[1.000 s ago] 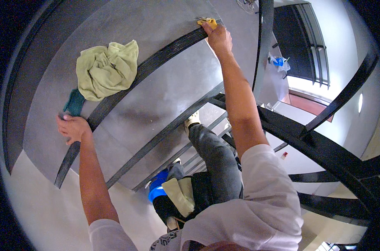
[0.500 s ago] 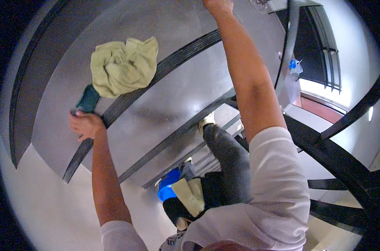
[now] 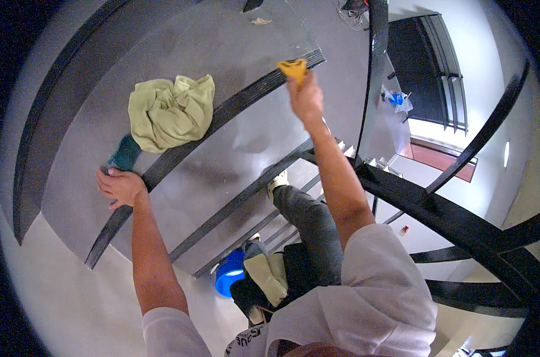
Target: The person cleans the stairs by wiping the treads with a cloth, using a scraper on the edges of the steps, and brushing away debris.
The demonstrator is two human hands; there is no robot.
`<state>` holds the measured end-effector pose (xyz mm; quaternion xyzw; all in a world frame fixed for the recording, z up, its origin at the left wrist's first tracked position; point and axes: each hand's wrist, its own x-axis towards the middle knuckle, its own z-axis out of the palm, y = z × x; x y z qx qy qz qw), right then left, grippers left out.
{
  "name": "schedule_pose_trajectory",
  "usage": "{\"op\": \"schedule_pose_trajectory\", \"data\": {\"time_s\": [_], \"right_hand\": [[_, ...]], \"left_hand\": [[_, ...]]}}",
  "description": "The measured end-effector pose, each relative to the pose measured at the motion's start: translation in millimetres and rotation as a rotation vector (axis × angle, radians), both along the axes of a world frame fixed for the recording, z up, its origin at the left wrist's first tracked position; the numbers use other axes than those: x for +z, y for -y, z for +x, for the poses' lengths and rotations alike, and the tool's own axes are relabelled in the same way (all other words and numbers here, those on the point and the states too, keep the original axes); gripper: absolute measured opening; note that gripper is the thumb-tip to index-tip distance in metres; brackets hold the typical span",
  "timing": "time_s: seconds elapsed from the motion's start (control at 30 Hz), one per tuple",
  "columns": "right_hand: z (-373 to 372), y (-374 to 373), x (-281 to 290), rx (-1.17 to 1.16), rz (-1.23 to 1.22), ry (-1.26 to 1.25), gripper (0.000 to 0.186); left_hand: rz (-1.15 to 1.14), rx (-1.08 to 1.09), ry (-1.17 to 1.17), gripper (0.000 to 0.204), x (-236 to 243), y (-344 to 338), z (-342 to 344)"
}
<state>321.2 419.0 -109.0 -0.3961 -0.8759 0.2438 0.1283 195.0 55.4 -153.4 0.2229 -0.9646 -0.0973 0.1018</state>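
My left hand [image 3: 121, 187] lies spread on the grey stair step [image 3: 252, 53], over the black ribbed strip at its edge. Its fingertips are next to a dark green scouring pad [image 3: 125, 153]. A crumpled pale green cloth [image 3: 170, 113] rests on the same step, partly covering the pad. Farther right, my right hand [image 3: 307, 101] is closed round a small yellow scraper [image 3: 294, 69], wide at its far end. The scraper is at the right end of the black ribbed edge strip [image 3: 240, 102]; whether it touches cannot be made out.
Black railing bars [image 3: 442, 208] curve along the right side. Lower steps descend toward my legs, with a blue bucket [image 3: 228, 273] beside them. A small pale scrap [image 3: 261, 21] lies on the step. A blue item in clear plastic [image 3: 396, 99] sits beyond the railing.
My right hand has come back from the top edge of view to the step's edge strip, bringing the yellow scraper into view. My left hand stays by the pad.
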Motion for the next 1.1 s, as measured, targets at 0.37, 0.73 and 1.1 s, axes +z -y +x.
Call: {"op": "schedule_pose_trajectory", "data": {"time_s": [0.37,0.73,1.1], "right_hand": [[-103,-65,-5,-0.041,0.055,0.298,0.037],[-35,5,10,-0.084,0.031,0.306,0.038],[-38,-6,6,-0.11,-0.003,0.501,0.041]], "left_hand": [[-0.033,0.012,0.007,0.036,-6,10,-2],[-0.032,0.032,0.047,0.036,0,8,-3],[-0.048,0.024,0.027,0.036,-10,12,-3]]}}
